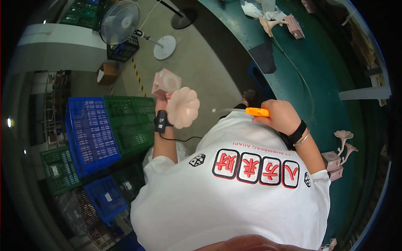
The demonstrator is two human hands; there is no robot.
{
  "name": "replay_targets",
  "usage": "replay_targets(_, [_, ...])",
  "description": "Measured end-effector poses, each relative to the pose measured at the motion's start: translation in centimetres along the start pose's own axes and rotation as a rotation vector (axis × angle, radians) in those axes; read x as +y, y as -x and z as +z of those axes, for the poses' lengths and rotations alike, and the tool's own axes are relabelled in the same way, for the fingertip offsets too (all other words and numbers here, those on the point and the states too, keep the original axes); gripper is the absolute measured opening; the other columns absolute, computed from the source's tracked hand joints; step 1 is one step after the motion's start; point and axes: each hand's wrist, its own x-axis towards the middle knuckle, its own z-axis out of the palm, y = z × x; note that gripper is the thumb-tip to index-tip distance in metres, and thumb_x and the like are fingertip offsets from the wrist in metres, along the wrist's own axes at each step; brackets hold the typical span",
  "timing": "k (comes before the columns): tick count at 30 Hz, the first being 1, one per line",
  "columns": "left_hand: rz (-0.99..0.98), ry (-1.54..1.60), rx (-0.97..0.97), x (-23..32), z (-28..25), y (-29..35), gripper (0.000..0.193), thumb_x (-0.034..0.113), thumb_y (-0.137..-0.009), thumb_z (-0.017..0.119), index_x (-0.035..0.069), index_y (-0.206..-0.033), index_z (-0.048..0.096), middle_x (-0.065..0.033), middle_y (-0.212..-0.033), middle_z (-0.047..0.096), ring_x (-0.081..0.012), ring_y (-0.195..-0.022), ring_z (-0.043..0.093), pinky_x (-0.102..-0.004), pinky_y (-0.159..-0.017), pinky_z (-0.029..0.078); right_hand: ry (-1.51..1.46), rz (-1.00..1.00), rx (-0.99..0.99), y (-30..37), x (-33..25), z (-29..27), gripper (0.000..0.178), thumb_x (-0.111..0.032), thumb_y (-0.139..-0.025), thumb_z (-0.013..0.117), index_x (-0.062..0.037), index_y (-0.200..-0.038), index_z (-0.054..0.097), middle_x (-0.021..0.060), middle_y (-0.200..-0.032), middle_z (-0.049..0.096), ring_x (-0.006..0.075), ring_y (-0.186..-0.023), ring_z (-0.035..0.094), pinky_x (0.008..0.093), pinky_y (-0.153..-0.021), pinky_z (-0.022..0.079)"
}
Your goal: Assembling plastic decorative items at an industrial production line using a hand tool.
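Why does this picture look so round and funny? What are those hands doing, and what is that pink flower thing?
The picture comes from a small camera on a person's head, looking down. Its wide lens bends everything round. The white shirt below is the person's own. Their left hand holds up a pale pink piece with a flower-shaped horn and a boxy base, like a toy gramophone. Their right hand grips an orange tool with a thin tip; I cannot tell what kind. On the green table to the right lie more such pink pieces. On the floor stand blue and green crates and a fan.
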Motion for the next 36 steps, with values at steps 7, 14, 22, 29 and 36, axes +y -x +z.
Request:
replay_targets(7, [-0.894, -0.235, -0.469, -3.8, 5.5, 5.0, 0.021, 0.029, -0.099, 0.05, 0.013, -0.085, 0.051, -0.0004, -0.082, 0.046, -0.0167, -0.069, 0.041, -0.0266, -0.048, 0.034, -0.018, 0.043, 0.248, -1.3, 2.0, 0.7, 0.042, -0.043, -0.08, 0.076, -0.003, -0.078, 0.064, 0.0152, -0.075, 0.064, 0.0362, -0.07, 0.063, 0.0435, -0.064, 0.049])
replay_targets(14, [-0.366, 0.117, -0.087, -1.0, 0.1, 0.4, 0.036, 0.047, -0.094, 0.055, 0.012, -0.093, 0.053, -0.0026, -0.083, 0.048, -0.0124, -0.068, 0.043, -0.0224, -0.045, 0.032, -0.148, -0.107, 0.063, -0.3, 2.6, 1.2, 0.038, -0.04, -0.082, 0.074, -0.0033, -0.082, 0.067, 0.0163, -0.075, 0.064, 0.0367, -0.072, 0.063, 0.043, -0.066, 0.049])
replay_targets(22, [-0.077, -0.899, -0.222, -2.1, 6.5, -4.7, 0.047, 0.053, -0.096, 0.048, 0.009, -0.111, 0.052, -0.0034, -0.09, 0.054, -0.0123, -0.067, 0.047, -0.0207, -0.046, 0.036, -0.352, -0.035, 0.37, 2.7, 4.8, 0.2, 0.032, -0.027, -0.081, 0.076, -0.0038, -0.102, 0.069, 0.0137, -0.086, 0.067, 0.0344, -0.075, 0.063, 0.0413, -0.068, 0.05])
replay_targets(29, [-0.321, -1.623, -0.91, -13.2, 16.5, -8.8, 0.086, 0.019, -0.074, 0.082, 0.01, -0.146, 0.035, -0.0068, -0.125, 0.056, -0.0205, -0.106, 0.062, -0.0272, -0.076, 0.055, -0.77, 0.221, 0.93, 8.8, 7.6, 1.0, 0.024, -0.01, -0.088, 0.072, -0.0033, -0.11, 0.066, 0.0044, -0.095, 0.068, 0.0143, -0.086, 0.064, 0.0271, -0.078, 0.05])
replay_targets(36, [-0.602, -2.154, -1.344, -30.6, 30.4, -11.3, 0.102, 0.004, -0.063, 0.086, 0.004, -0.148, 0.029, -0.0088, -0.136, 0.051, -0.0225, -0.129, 0.049, -0.0367, -0.096, 0.051, -0.947, 0.417, 1.196, 17.8, 11.6, 9.8, 0.024, -0.007, -0.092, 0.068, -0.0037, -0.114, 0.062, 0.0025, -0.092, 0.068, 0.0089, -0.082, 0.062, 0.0233, -0.075, 0.05])
